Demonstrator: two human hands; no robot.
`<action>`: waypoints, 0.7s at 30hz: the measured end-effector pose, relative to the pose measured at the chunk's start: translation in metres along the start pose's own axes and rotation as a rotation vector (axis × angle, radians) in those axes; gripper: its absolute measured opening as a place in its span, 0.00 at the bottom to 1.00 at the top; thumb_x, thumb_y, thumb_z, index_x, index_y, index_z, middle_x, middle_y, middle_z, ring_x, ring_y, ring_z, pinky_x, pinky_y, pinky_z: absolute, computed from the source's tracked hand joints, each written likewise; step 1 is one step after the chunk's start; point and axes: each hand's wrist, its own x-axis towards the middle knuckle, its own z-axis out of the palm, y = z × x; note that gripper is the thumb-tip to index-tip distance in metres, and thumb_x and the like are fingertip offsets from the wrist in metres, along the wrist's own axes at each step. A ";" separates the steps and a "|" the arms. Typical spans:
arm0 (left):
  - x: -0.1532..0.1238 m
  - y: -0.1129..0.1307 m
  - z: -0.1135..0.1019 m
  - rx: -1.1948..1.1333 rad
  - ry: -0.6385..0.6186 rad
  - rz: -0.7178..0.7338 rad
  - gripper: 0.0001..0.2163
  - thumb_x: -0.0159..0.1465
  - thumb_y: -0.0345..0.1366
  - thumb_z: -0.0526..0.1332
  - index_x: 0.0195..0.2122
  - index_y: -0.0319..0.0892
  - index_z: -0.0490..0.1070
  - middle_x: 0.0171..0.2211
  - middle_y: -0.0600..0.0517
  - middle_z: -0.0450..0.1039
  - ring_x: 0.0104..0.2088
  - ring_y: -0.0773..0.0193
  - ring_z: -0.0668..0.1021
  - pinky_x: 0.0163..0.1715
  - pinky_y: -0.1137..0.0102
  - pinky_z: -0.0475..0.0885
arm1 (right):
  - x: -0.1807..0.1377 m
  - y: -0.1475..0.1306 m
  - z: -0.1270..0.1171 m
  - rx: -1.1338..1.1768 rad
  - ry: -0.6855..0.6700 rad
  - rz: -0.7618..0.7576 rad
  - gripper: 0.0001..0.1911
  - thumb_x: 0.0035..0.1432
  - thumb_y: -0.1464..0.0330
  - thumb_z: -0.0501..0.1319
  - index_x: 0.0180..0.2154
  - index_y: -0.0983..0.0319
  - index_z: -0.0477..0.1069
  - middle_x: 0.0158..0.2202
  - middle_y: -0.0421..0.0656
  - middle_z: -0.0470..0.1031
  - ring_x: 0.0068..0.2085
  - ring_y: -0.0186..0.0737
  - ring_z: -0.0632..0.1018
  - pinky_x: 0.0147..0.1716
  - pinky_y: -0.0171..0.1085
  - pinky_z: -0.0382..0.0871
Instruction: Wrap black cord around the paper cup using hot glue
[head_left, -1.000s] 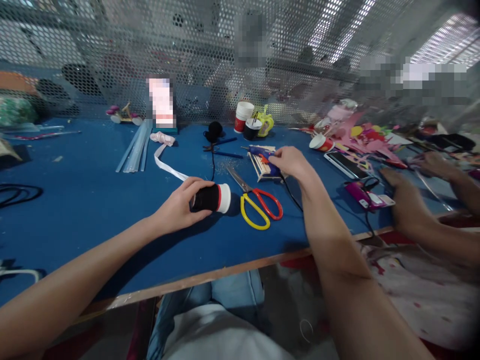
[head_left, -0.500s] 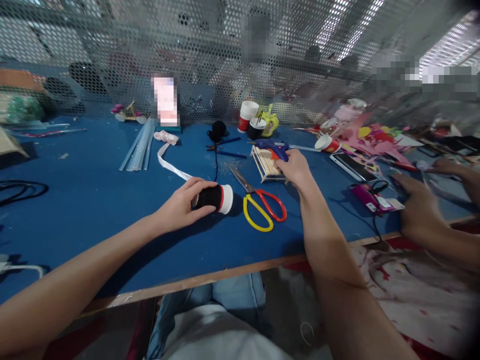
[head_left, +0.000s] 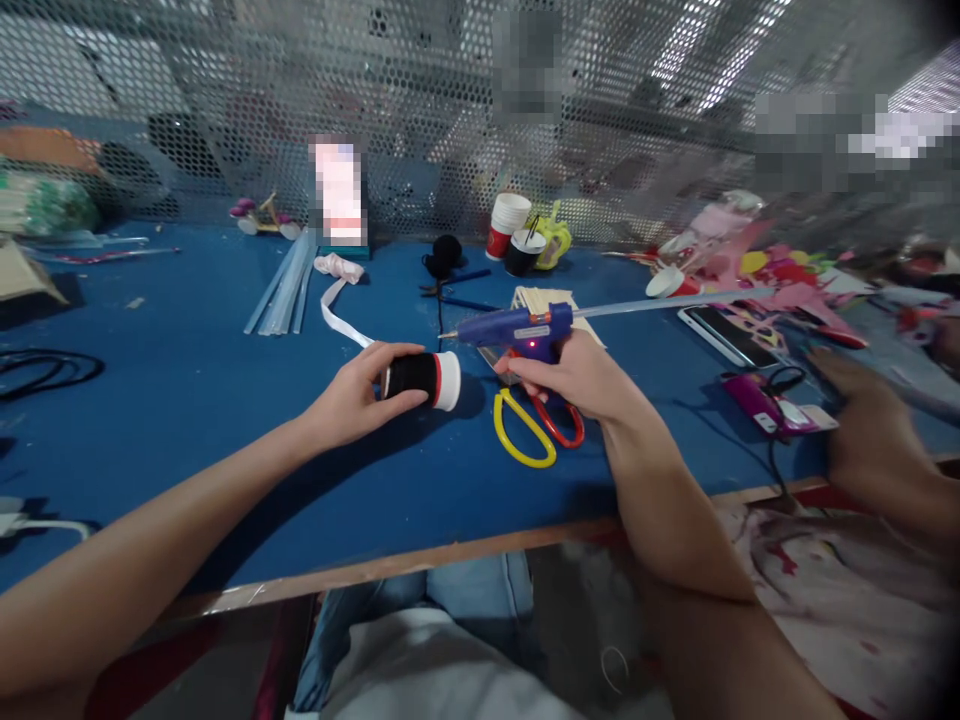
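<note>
My left hand grips a paper cup lying on its side, wrapped in black with a red band and a white end. Held in my right hand is a blue hot glue gun; its small red light glows and its nozzle points left, just above the cup. A clear glue stick sticks out of its back. Below the gun lie scissors with yellow and red handles, their blades mostly hidden by my right hand. A small wooden stick stand is partly covered behind the gun.
White ribbon, loose glue sticks and a black yarn ball lie farther back. Cups stand near the mesh panel. On the right are a phone, a purple box-like item, pink scraps and another person's arm.
My right hand has lifted the glue gun off the wooden stand and brought it left and nearer, over the scissors toward the cup. My left hand keeps its hold on the cup.
</note>
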 end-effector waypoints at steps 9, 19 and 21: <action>0.002 0.001 -0.001 -0.055 -0.007 -0.133 0.24 0.56 0.46 0.60 0.52 0.43 0.63 0.47 0.47 0.70 0.43 0.57 0.74 0.41 0.63 0.70 | -0.013 -0.011 0.007 -0.367 0.042 -0.172 0.09 0.52 0.64 0.58 0.24 0.62 0.65 0.21 0.37 0.67 0.24 0.31 0.67 0.25 0.33 0.61; 0.001 -0.004 0.000 -0.011 -0.011 -0.097 0.24 0.56 0.47 0.60 0.52 0.43 0.63 0.46 0.47 0.71 0.42 0.58 0.75 0.40 0.64 0.71 | -0.018 -0.013 0.010 -0.542 0.035 -0.163 0.19 0.53 0.64 0.57 0.16 0.60 0.52 0.12 0.35 0.56 0.17 0.29 0.61 0.19 0.34 0.53; 0.001 -0.004 0.000 0.013 -0.011 -0.073 0.24 0.56 0.47 0.60 0.52 0.43 0.63 0.46 0.47 0.70 0.43 0.57 0.74 0.41 0.64 0.71 | -0.019 -0.013 0.011 -0.543 0.052 -0.154 0.19 0.54 0.64 0.56 0.16 0.60 0.53 0.12 0.35 0.57 0.17 0.29 0.61 0.19 0.34 0.53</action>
